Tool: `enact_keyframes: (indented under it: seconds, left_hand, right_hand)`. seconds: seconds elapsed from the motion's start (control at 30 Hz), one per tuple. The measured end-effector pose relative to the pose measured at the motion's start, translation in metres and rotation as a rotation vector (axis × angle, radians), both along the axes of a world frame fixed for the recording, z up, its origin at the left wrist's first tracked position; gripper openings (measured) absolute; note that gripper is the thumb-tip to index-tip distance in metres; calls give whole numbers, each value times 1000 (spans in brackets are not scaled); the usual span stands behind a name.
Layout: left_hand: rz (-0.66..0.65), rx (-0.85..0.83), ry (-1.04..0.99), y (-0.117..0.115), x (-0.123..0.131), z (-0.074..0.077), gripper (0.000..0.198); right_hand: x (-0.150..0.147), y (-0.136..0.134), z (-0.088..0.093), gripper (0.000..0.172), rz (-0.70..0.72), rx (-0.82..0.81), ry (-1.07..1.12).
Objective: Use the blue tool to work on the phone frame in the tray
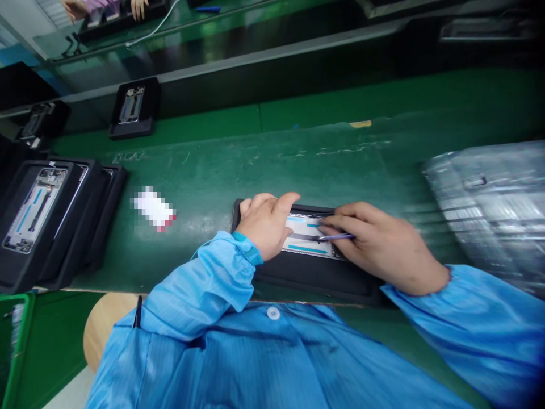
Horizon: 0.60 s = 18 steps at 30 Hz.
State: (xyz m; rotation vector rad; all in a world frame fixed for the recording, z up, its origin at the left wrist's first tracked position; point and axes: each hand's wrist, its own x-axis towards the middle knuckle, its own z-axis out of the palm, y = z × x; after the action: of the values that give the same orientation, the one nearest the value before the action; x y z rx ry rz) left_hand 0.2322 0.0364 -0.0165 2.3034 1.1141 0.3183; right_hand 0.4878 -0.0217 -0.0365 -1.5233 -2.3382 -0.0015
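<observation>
Your right hand (383, 247) grips a slim purple tool (336, 237) over the phone frame (306, 236). Your left hand (266, 224), half-curled, rests on the frame's left end. The frame lies in a black tray (315, 281) on the green tabletop (255, 165), with stacked trays (55, 221) off to your left.

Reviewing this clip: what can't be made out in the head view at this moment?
Head view only:
- Much of the phone frame in the black tray: covered by the left hand and right hand.
- Part of the pen-like tool: covered by the right hand's fingers.
- White label: pixelated, unreadable.
- Clear plastic bag: motion-blurred, contents unclear.
- Co-worker's hand: cut off by the top edge.
</observation>
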Motion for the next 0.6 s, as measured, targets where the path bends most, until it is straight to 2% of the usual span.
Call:
enact_keyframes:
  seconds: [0.17, 0.37, 0.6]
  left_hand:
    - [5, -5, 9, 0, 0, 2, 69]
    - [15, -12, -5, 0, 0, 1, 69]
    - [14, -28, -7, 0, 0, 1, 69]
  right_hand:
    - [-6, -8, -12, 34, -37, 42, -131]
    - [-11, -11, -7, 37, 0, 7, -181]
    - [-16, -11, -8, 35, -51, -4, -150]
